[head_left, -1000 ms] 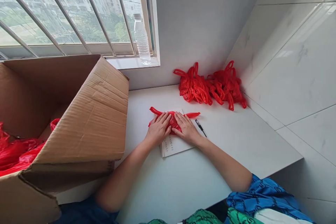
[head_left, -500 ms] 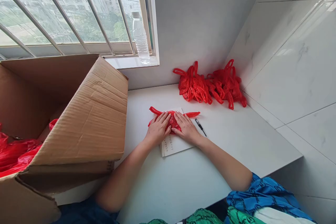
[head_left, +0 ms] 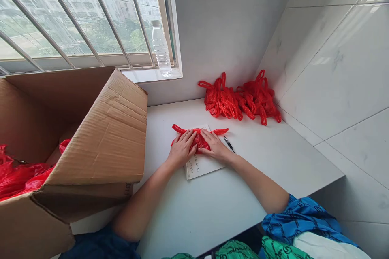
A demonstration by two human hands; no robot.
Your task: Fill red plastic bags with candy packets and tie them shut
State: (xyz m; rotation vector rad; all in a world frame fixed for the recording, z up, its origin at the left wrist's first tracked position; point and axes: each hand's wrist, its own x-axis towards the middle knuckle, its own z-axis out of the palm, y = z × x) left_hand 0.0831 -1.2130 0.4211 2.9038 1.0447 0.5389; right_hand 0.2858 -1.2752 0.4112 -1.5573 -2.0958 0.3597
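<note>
A red plastic bag [head_left: 199, 139] lies flattened on a white notebook [head_left: 202, 164] in the middle of the white counter [head_left: 212, 206]. My left hand [head_left: 181, 149] presses flat on the bag's left part, fingers stretched out. My right hand [head_left: 215, 146] lies flat on its right part, fingers together and extended. The bag's two handles stick out left and right beyond my fingertips. A black pen [head_left: 228, 144] rests just right of my right hand.
A large open cardboard box [head_left: 100, 145] stands at the left with red bags [head_left: 18, 176] inside. A heap of folded red bags [head_left: 240, 100] sits by the back wall. A clear water bottle [head_left: 159, 48] stands on the window sill. Tiled wall at right.
Both hands stay pressed on the red bag; the view has shifted slightly, and nothing else has moved.
</note>
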